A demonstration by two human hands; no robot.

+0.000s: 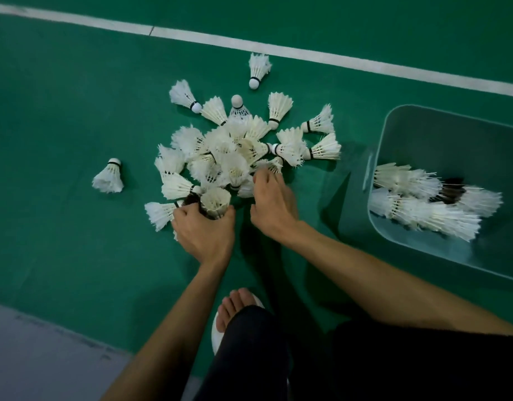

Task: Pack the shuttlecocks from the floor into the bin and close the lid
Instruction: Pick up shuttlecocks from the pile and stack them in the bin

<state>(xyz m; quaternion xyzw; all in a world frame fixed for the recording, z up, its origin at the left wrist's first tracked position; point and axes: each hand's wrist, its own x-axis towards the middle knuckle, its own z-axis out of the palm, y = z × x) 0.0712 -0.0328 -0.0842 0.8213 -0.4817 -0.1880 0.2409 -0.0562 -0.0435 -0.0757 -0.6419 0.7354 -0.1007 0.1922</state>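
**Shuttlecocks half gathered, bin standing open beside the pile**

A loose pile of white feather shuttlecocks (220, 157) lies on the green court floor (61, 111), and the person crouches on its near side with both bare arms reaching in.

The left hand (203, 230) is at the near-left edge of the pile. Its fingers and thumb curl round a short stack of nested shuttlecocks (216, 201), which stands with its feather skirt opening upward.

The right hand (271, 201) is at the near-right edge of the pile. Its fingers stretch forward and only slightly bend. Their tips rest on the feathers of a shuttlecock at the pile's edge (275, 166), while the thumb is spread wide toward the left hand. It grips nothing that can be seen.

To the right of the pile, just apart from it, stands a pale translucent plastic bin (408, 117) with its top open. Several long stacks of nested shuttlecocks (423, 209) lie on their sides in it, against the wall nearest the pile.

Two strays lie clear of the pile. One shuttlecock (109, 176) is off to its left, cork pointing away from the person. Another (258, 69) is beyond it, near the white court line (191, 36) that crosses the floor on the far side.

On the near side of the pile, the person's bare foot (235, 308) rests on a white slipper (216, 337). A grey strip of flooring (32, 357) borders the green at the near left.
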